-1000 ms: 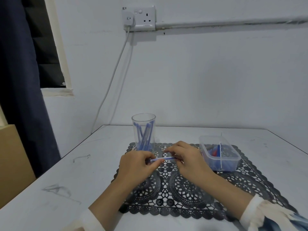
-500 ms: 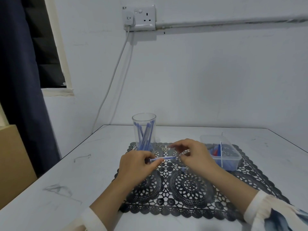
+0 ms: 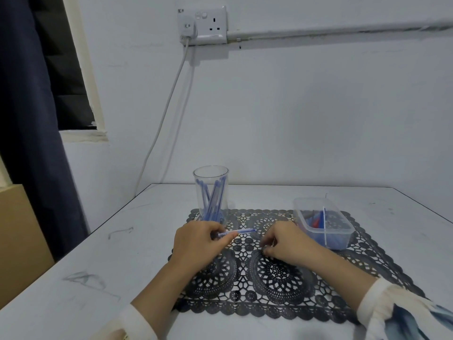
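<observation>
Pen (image 3: 237,232), blue and slim, pinched at its left end between curled fingers (image 3: 224,238) of left hand (image 3: 196,244), lower centre of frame. Held nearly level just above black lace mat (image 3: 277,273), free end pointed toward frame right. Right hand (image 3: 285,245) near that end but apart from it, fingers (image 3: 268,244) curled down onto the mat; could not tell whether pinching something small or nothing. Clear cup (image 3: 211,177) of blue pens upright just behind left hand. Divided plastic box (image 3: 316,238) on the mat at mid right. All set on white desk (image 3: 110,261).
</observation>
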A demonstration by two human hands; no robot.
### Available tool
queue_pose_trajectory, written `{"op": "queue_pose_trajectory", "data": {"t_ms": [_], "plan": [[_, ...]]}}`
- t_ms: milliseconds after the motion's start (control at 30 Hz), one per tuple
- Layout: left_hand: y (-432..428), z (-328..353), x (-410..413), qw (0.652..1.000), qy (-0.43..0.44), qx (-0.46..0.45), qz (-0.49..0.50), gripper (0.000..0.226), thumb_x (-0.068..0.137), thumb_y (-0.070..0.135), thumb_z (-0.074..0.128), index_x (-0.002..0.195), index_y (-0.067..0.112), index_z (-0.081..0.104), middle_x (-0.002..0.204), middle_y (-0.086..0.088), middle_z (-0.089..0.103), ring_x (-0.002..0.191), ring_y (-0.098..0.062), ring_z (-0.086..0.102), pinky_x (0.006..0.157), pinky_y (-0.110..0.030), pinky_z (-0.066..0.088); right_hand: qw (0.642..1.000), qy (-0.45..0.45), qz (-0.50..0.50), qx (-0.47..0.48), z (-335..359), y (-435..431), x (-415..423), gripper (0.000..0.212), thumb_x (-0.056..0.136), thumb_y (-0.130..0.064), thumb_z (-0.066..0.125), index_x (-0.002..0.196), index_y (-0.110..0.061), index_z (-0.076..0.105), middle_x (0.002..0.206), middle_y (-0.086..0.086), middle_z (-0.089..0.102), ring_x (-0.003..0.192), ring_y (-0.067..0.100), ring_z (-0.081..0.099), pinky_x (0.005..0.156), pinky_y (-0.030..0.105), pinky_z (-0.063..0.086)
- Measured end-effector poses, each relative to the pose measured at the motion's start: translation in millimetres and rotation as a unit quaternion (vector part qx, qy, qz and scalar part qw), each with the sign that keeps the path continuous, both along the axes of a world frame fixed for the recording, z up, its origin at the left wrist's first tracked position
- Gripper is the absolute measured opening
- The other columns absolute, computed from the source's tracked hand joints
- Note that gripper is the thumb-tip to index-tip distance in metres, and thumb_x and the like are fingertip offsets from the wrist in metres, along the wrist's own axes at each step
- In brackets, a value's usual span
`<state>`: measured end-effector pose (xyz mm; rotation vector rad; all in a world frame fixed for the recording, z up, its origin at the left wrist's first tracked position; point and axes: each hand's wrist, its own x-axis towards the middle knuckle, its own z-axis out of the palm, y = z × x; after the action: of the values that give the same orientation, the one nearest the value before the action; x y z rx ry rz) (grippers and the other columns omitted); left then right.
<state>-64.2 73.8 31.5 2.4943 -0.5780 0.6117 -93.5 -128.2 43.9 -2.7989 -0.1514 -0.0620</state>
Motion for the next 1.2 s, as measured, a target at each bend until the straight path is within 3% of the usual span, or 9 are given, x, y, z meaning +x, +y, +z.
{"op": "queue_pose_trajectory", "data": {"t_ms": [100, 200, 300, 400, 533, 633, 700, 900, 1200], "plan": [[0.2, -0.2, 0.1, 1.000, 0.005, 0.000, 0.002, 0.044, 0.077, 0.070, 0.050, 0.085, 0.033, 0.072, 0.056, 0.015, 0.055, 0.056, 0.001, 0.050, 0.049, -0.012, 0.025, 1.000, -0.001, 0.001, -0.025, -4.2, 3.1, -0.1, 0.025, 0.088, -0.012, 0.056, 0.105, -0.020, 0.071, 0.110, -0.002, 0.068, 0.098, 0.011, 0.062, 0.089, 0.021, 0.046], [-0.2, 0.1, 0.0, 1.000, 0.006, 0.002, 0.005, 0.044, 0.077, 0.070, 0.050, 0.084, 0.033, 0.072, 0.055, 0.015, 0.054, 0.055, 0.000, 0.050, 0.049, -0.012, 0.025, 1.000, -0.004, -0.001, -0.022, -4.2, 4.0, -0.3, 0.026, 0.089, -0.010, 0.054, 0.104, -0.020, 0.072, 0.109, -0.002, 0.069, 0.099, 0.012, 0.062, 0.091, 0.021, 0.046], [-0.7, 0.9, -0.9, 1.000, 0.008, 0.006, 0.009, 0.043, 0.077, 0.070, 0.050, 0.084, 0.033, 0.072, 0.053, 0.014, 0.052, 0.054, 0.000, 0.048, 0.048, -0.013, 0.024, 1.000, -0.023, -0.013, 0.010, -1.0, 4.1, -0.7, 0.026, 0.088, -0.008, 0.055, 0.104, -0.020, 0.072, 0.108, -0.002, 0.069, 0.095, 0.008, 0.061, 0.083, 0.012, 0.044], [-0.7, 0.7, -0.7, 1.000, 0.010, 0.006, 0.011, 0.044, 0.077, 0.071, 0.050, 0.084, 0.033, 0.071, 0.054, 0.013, 0.053, 0.054, -0.001, 0.048, 0.049, -0.014, 0.025, 0.996, -0.051, -0.029, 0.074, 3.1, 5.7, -1.0, 0.023, 0.088, -0.012, 0.060, 0.103, -0.025, 0.072, 0.103, -0.004, 0.069, 0.080, 0.002, 0.056, 0.067, 0.006, 0.039], [-0.9, 0.5, -0.2, 1.000, 0.009, 0.008, 0.012, 0.043, 0.077, 0.071, 0.050, 0.083, 0.034, 0.071, 0.054, 0.013, 0.053, 0.054, -0.001, 0.048, 0.049, -0.015, 0.024, 0.982, -0.087, -0.043, 0.163, 8.1, 8.2, -4.3, 0.019, 0.086, -0.015, 0.064, 0.102, -0.021, 0.072, 0.074, -0.016, 0.059, 0.064, 0.001, 0.052, 0.054, 0.006, 0.039], [-0.6, 0.4, -0.6, 1.000, 0.011, 0.003, 0.010, 0.043, 0.077, 0.071, 0.050, 0.081, 0.034, 0.071, 0.054, 0.013, 0.053, 0.054, -0.001, 0.049, 0.049, -0.015, 0.025, 0.969, -0.103, -0.060, 0.217, 8.0, 9.0, -4.5, 0.020, 0.085, -0.011, 0.064, 0.099, -0.022, 0.073, 0.080, -0.015, 0.063, 0.072, -0.002, 0.056, 0.062, 0.005, 0.042], [-0.4, 0.5, -0.7, 1.000, 0.010, -0.001, 0.008, 0.043, 0.077, 0.071, 0.050, 0.081, 0.033, 0.071, 0.054, 0.012, 0.054, 0.054, -0.002, 0.049, 0.049, -0.015, 0.026, 0.952, -0.098, -0.075, 0.279, 6.9, 8.7, -3.9, 0.018, 0.084, -0.010, 0.066, 0.096, -0.021, 0.074, 0.086, -0.008, 0.069, 0.078, 0.005, 0.062, 0.069, 0.011, 0.048], [-0.7, -0.1, -0.9, 1.000, 0.002, -0.022, -0.006, 0.041, 0.077, 0.069, 0.052, 0.079, 0.032, 0.071, 0.054, 0.011, 0.056, 0.054, -0.003, 0.050, 0.048, -0.013, 0.025, 0.879, -0.055, -0.083, 0.467, 11.1, 12.6, -10.3, 0.016, 0.082, 0.005, 0.063, 0.094, -0.003, 0.071, 0.075, 0.004, 0.068, 0.050, -0.004, 0.061, 0.050, 0.006, 0.043], [0.6, -0.6, -0.7, 0.998, -0.016, -0.049, -0.028, 0.042, 0.077, 0.066, 0.055, 0.076, 0.028, 0.072, 0.053, 0.010, 0.058, 0.053, -0.006, 0.052, 0.047, -0.014, 0.029, 0.855, -0.061, -0.081, 0.509, 13.0, 14.4, -11.6, 0.014, 0.081, 0.006, 0.065, 0.089, -0.004, 0.072, 0.075, 0.008, 0.071, 0.055, 0.005, 0.065, 0.055, 0.010, 0.047]]}}
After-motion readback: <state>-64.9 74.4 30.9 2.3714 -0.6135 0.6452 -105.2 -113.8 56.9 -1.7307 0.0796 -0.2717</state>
